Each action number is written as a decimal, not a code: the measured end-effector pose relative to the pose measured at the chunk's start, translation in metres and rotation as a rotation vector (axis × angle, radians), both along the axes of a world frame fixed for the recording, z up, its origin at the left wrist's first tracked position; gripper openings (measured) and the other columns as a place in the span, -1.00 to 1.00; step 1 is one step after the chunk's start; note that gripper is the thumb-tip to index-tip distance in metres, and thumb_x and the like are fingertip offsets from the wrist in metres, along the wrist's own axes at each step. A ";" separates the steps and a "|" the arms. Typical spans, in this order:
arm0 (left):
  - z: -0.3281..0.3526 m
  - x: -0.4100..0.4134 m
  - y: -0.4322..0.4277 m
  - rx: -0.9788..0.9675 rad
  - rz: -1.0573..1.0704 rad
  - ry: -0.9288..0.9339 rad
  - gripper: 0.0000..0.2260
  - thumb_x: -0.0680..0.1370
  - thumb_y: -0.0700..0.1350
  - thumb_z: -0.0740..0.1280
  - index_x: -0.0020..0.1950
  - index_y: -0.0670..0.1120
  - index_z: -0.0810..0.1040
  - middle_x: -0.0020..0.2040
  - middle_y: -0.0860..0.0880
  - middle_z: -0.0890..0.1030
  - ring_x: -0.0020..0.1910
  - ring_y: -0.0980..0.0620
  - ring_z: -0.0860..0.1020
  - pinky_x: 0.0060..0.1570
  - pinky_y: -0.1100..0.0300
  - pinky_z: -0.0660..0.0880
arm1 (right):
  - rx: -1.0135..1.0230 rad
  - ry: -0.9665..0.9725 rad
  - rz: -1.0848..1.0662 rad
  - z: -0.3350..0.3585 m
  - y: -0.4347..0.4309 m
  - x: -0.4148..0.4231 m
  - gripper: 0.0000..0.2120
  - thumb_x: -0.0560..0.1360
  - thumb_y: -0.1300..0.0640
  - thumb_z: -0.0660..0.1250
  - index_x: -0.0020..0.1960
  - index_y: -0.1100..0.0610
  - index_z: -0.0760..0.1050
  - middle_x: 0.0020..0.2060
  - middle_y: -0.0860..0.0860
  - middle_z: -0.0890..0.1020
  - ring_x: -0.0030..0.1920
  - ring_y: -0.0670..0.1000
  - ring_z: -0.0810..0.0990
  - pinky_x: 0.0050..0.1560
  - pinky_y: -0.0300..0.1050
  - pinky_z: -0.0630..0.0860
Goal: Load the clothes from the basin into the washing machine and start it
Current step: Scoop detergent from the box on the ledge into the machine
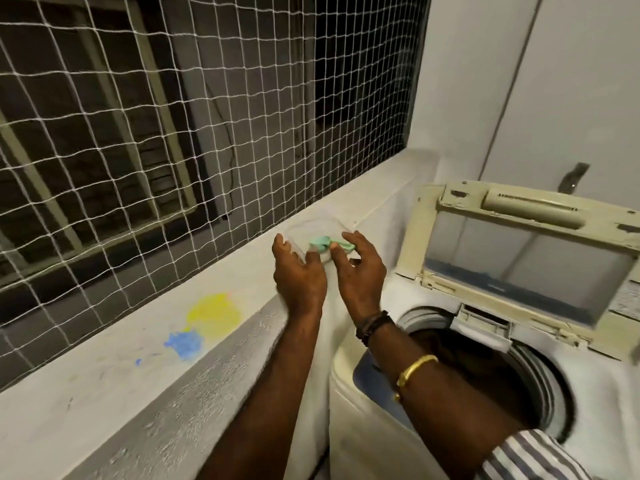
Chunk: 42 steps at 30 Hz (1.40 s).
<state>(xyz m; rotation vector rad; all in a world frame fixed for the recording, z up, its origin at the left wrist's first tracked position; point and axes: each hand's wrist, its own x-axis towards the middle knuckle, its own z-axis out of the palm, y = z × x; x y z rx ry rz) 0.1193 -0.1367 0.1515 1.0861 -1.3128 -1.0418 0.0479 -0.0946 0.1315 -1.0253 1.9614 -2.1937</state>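
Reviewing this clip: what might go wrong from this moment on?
1. The left hand holds the clear container over the ledge beside the net; a slip could tip it and spill.
2. The right hand seems to pinch the green scoop; carried to the open drum, anything in it may scatter.
3. The raised lid might drop.

I can read nothing here. To the right of my right hand [360, 271], the raised lid [429, 216] of the washing machine [606, 393] carries a pale label [625, 301] at its far edge, its printed lines too small and blurred to make out. The clear tub [311, 226] my left hand [298, 271] grips and the green scoop [320, 241] my right hand pinches show no lettering I can tell.
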 end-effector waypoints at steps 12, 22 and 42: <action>-0.012 -0.044 0.039 0.143 -0.348 0.074 -0.63 0.43 -0.16 0.38 0.23 -0.12 0.60 0.16 -0.04 0.67 0.09 0.00 0.63 0.13 0.09 0.58 | -0.003 0.004 -0.262 -0.026 0.058 -0.046 -0.74 0.58 0.04 0.41 0.25 0.06 0.60 0.25 -0.01 0.62 0.27 -0.03 0.55 0.20 -0.08 0.56; -0.057 -0.092 0.067 0.471 -0.562 0.262 -0.62 0.54 -0.39 0.27 0.24 0.01 0.46 0.22 -0.13 0.56 0.15 -0.17 0.60 -0.21 0.12 0.62 | 0.106 0.009 -0.323 -0.071 0.104 -0.089 -0.78 0.59 0.12 0.40 0.23 0.10 0.58 0.15 0.02 0.62 0.20 0.01 0.57 0.27 -0.10 0.49; -0.114 -0.182 0.122 0.632 -0.829 0.160 -0.55 0.62 -0.39 0.19 0.45 -0.05 0.43 0.32 -0.15 0.54 0.24 -0.12 0.57 0.06 0.07 0.63 | 0.370 0.049 -0.448 -0.125 0.184 -0.188 -0.78 0.47 0.06 0.33 0.06 0.01 0.68 0.02 -0.01 0.60 0.09 0.08 0.56 0.16 0.20 0.49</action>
